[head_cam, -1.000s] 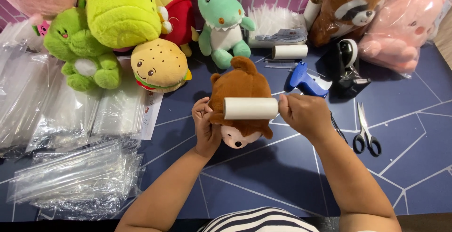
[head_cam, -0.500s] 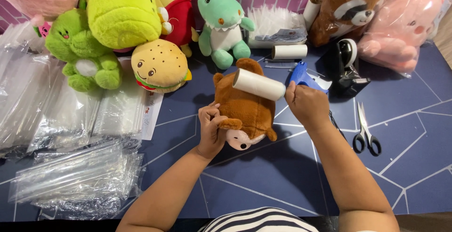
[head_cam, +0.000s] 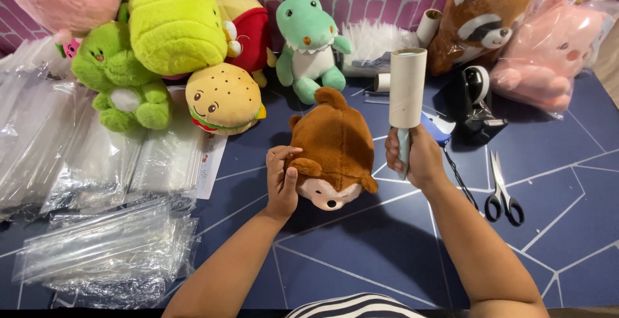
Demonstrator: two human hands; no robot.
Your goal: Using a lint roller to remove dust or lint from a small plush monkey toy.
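A brown plush animal (head_cam: 335, 144) lies on its back-side up on the dark blue table (head_cam: 387, 253), its pale face toward me. My left hand (head_cam: 282, 182) rests on its left side, fingers on one paw. My right hand (head_cam: 412, 158) grips the pale blue handle of a lint roller (head_cam: 407, 89). The roller stands upright, lifted off the plush and just to its right.
Plush toys line the back: green frog (head_cam: 122, 86), lime cube (head_cam: 177, 28), burger (head_cam: 224, 99), teal dinosaur (head_cam: 308, 47), bagged raccoon (head_cam: 480, 18) and bagged pink toy (head_cam: 554, 53). Clear plastic bags (head_cam: 97, 176) pile at left. Scissors (head_cam: 501, 189) and a tape dispenser (head_cam: 476, 95) lie right.
The lint roller went from lying across the plush to being raised upright at its right. My left hand slid down along the plush's left side.
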